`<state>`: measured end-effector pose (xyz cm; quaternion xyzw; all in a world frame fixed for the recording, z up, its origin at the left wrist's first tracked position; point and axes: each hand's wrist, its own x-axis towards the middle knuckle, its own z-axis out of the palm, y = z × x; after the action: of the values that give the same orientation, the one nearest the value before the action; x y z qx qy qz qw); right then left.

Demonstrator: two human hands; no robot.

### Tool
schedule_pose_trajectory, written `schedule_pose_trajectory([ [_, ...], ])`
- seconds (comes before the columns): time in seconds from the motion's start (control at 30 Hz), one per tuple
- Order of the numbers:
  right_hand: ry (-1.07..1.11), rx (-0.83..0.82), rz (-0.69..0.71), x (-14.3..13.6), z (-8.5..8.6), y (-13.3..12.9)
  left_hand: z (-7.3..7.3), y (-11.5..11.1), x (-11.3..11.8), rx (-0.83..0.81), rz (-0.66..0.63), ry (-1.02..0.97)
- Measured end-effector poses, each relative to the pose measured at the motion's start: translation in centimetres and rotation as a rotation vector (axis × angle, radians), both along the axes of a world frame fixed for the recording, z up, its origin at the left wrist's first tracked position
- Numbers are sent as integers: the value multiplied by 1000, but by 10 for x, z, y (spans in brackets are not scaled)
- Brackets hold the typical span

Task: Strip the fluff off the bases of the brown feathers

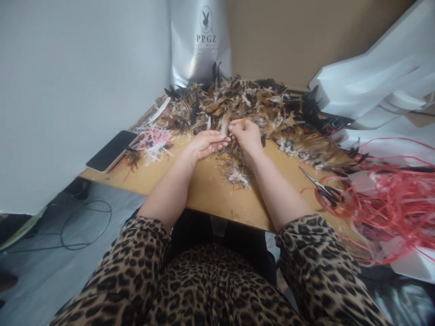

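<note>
Both hands meet over the near edge of a wide heap of brown and black feathers (272, 106). Between thumb and fingers, my left hand (208, 144) pinches a light brown feather (224, 123) that points up. My right hand (247, 135) is closed, its thumb and fingertips pressed together at the lower part of that feather. Whether it holds anything else is too small to tell. Below the hands, a small tuft of whitish feather fluff (238, 176) lies on the wooden table (217, 194).
A phone (111, 151) and pink-white strips (154, 141) lie at the left. Scissors (319, 184) rest at the right beside tangled red twine (390, 208). A silver bag (201, 50) stands behind the heap; white bags (374, 77) are at the back right.
</note>
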<state>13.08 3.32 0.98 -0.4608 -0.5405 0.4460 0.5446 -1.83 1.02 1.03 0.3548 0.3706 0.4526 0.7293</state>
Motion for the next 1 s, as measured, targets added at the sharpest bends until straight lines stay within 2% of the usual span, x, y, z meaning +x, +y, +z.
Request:
schedule_pose_trajectory([
  [0.13,-46,50,-42,-4,-8,3,0,-1,3,0,-11,18],
  [0.3,47,-31,-59,-13,-9,-2,-2,0,6,19,8,1],
  [0.37,123,-68,-20,-14,-6,-4,-3,1,6,22,17,-19],
  [0.53,301,-200,217,-1,3,-4,-1,2,2,-7,30,-113],
  [0.67,333,-275,340,9,6,-3,2,1,0,-42,39,-173],
  [0.87,269,-231,364,7,2,-3,0,2,-2,-16,-5,-199],
  [1.0,259,-211,311,6,0,0,-3,4,-2,35,13,-116],
])
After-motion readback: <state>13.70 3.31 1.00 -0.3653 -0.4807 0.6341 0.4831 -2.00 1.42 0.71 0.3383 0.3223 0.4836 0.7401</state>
